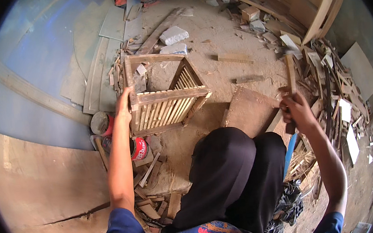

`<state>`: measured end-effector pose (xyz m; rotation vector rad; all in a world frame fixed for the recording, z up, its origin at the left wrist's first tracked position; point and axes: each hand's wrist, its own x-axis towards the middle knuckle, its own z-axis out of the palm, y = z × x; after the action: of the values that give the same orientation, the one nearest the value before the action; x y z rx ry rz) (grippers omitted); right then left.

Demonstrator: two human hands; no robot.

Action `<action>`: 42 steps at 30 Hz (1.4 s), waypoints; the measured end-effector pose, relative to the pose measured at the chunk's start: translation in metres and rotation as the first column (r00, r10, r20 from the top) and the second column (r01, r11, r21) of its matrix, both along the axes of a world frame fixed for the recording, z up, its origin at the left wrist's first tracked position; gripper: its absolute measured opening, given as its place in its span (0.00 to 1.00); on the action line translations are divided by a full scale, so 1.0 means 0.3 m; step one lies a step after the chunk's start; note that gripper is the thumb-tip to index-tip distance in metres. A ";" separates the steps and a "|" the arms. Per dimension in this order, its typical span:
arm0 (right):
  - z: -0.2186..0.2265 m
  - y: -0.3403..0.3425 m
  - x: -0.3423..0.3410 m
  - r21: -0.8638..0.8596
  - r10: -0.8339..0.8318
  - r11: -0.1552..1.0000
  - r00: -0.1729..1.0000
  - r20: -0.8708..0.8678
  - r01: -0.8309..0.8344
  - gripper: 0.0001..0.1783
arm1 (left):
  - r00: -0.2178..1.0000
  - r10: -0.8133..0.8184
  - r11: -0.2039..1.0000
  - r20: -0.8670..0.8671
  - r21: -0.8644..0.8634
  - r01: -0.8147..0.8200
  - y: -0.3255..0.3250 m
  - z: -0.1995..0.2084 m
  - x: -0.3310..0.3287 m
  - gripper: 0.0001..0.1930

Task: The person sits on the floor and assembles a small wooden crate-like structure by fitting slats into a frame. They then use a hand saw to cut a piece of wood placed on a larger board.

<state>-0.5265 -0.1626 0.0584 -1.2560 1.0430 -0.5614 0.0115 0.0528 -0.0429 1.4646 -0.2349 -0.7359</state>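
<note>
A slatted wooden crate [171, 94] stands on the floor ahead of my knees and to the left, with thin pale bars between darker frame pieces. My left hand [125, 105] grips its near left corner post, the fingers partly hidden behind the wood. Raised on the right, my right hand [296, 108] is closed round the wooden handle of what looks like a hammer [290, 72]. Its upper end is smeared, so the head's shape is unclear. The tool is well apart from the crate.
A brown board [251, 110] lies beyond my knees. Red cans [140, 149] stand below the crate. Wood scraps [334, 84] pile up at right, and white blocks [174, 35] lie behind the crate. Plywood sheets [45, 188] lean at left. Loose wooden blocks [234, 58] are on the floor.
</note>
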 end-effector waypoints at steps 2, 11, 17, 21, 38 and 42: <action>0.016 -0.010 0.164 -0.006 0.233 0.972 0.970 -0.064 -0.234 0.13 | 0.999 -0.049 0.996 0.022 0.073 0.047 0.009 -0.024 0.015 0.23; -0.158 -0.168 0.895 -0.481 0.147 0.854 0.979 -0.139 -0.197 0.24 | 0.953 0.108 0.990 0.285 0.061 -0.130 -0.009 0.000 -0.037 0.27; -0.393 -0.282 1.034 -0.474 0.128 0.836 0.939 -0.318 -0.275 0.26 | 0.935 0.098 0.982 0.340 0.119 -0.146 0.014 -0.044 0.044 0.26; -0.436 -0.322 1.065 -0.340 0.133 0.921 0.974 -0.186 -0.190 0.25 | 0.977 0.108 0.994 0.184 0.011 -0.112 -0.010 0.005 -0.046 0.31; -0.571 -0.438 1.140 -0.121 0.247 0.948 0.922 -0.299 -0.293 0.23 | 0.953 0.120 0.985 0.279 0.084 -0.148 0.003 0.019 -0.060 0.29; -0.671 -0.528 1.102 -0.434 0.094 0.847 0.891 -0.445 -0.306 0.24 | 0.951 0.136 0.989 0.278 0.025 -0.149 -0.054 0.006 -0.064 0.32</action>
<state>-0.1959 -0.3211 -0.1429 -1.9861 1.1236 -0.4166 -0.0078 0.0366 -0.0412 1.6093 -0.3232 -0.4209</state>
